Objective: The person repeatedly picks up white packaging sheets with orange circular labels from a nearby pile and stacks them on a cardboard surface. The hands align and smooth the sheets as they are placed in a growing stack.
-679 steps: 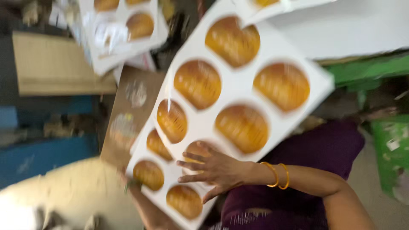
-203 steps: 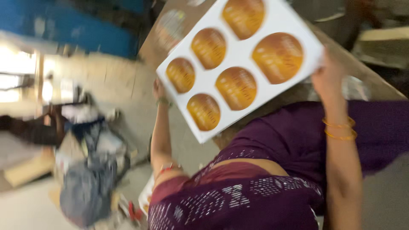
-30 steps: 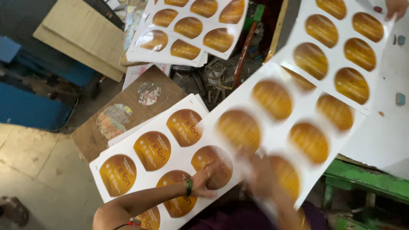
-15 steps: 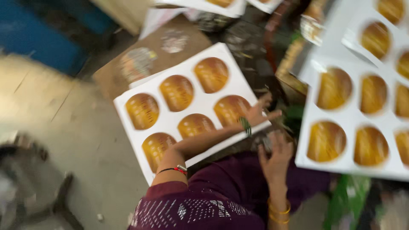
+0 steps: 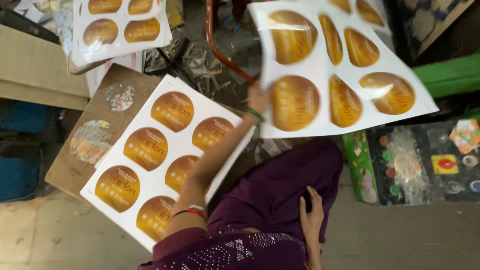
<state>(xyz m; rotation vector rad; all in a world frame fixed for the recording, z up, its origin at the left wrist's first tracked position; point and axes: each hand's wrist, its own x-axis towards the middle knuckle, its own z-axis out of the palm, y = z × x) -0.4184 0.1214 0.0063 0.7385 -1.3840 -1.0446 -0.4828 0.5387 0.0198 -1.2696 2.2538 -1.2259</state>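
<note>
Already my left hand pinches the edge of a glossy white sheet of round orange stickers, lifted beyond the flat stack of like sheets; my right hand rests slack on my knee, holding nothing. Stacking looks unfinished.

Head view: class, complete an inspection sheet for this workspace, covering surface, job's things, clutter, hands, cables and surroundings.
Surface: brown board on the floor, under the stack.
Job's things: white sheet of round orange stickers, lifted and blurred; stack of the same sheets, lying flat.
Clutter: plastic scraps.
Hands: left hand grips the sheet's edge; right hand rests open on the purple lap.
Cables: nothing seen.
Surroundings: second pile, green bench, black tray.
</note>
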